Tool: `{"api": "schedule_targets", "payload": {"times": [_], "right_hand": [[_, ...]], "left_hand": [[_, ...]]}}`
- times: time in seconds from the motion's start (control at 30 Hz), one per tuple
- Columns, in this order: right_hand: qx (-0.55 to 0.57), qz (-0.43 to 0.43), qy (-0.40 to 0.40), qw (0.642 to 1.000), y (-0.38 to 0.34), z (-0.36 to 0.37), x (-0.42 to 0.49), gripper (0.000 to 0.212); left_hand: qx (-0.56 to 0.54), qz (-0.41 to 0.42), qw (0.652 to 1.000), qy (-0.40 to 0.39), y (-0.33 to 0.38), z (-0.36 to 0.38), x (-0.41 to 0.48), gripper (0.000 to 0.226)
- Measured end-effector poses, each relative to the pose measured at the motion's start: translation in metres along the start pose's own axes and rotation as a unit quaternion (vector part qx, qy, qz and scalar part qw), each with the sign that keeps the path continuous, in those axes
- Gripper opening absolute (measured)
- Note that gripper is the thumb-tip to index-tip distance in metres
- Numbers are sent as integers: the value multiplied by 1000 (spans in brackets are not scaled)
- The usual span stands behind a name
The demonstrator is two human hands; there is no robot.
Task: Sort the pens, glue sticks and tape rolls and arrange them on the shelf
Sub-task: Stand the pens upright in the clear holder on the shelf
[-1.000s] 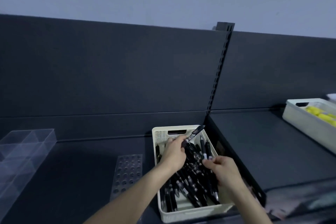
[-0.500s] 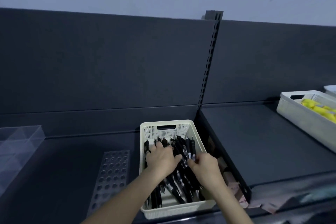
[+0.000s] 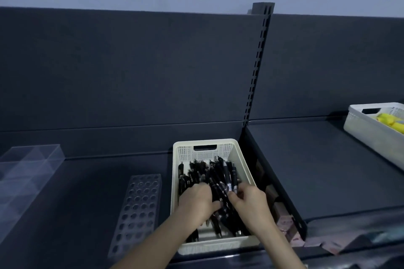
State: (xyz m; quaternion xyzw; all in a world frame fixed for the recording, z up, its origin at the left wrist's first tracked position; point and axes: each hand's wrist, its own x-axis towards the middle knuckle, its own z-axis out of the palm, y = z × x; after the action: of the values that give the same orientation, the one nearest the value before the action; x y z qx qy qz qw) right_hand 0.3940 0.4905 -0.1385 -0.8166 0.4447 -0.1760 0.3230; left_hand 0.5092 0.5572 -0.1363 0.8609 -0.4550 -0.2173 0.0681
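At lower centre, a cream perforated plastic basket (image 3: 175, 181) sits on the dark metal shelf (image 3: 87, 199), with black pens (image 3: 227, 172) piled inside and the left hand (image 3: 196, 201) and right hand (image 3: 251, 203) among them. Left of it lies a grey drilled pen block (image 3: 137, 209), and further left a clear acrylic divided box (image 3: 28, 172). At the right edge, a white plastic basket (image 3: 367, 135) holds yellow items (image 3: 389, 120).

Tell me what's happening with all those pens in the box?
A person is sorting. Their left hand and right hand both grip black pens inside the cream perforated plastic basket on the dark shelf. The grey block full of round holes beside it holds no pens yet.
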Motion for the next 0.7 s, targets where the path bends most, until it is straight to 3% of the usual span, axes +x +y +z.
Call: {"api": "schedule_targets", "payload": {"times": [0.27,0.33,0.43,0.57,0.7], "right_hand": [[39,20,-3,999,1,-3,-4,35],[54,17,-5,998,-1,-3,-4,34],[97,7,-3,995,-2,-5,-4,36],[255,16,-40,966,-4,-12,-4,34],[361,11,-95,928,-21,-18,-6,29]], "left_hand": [[-258,-61,958,107,-2,-7,7,48],[-361,-70,927,79,-3,-7,8,45],[-510,-45,857,56,-4,-10,3,14],[-584,-8,809,63,-10,-25,-11,12],[-584,66,803,102,-22,-43,-27,15]]}}
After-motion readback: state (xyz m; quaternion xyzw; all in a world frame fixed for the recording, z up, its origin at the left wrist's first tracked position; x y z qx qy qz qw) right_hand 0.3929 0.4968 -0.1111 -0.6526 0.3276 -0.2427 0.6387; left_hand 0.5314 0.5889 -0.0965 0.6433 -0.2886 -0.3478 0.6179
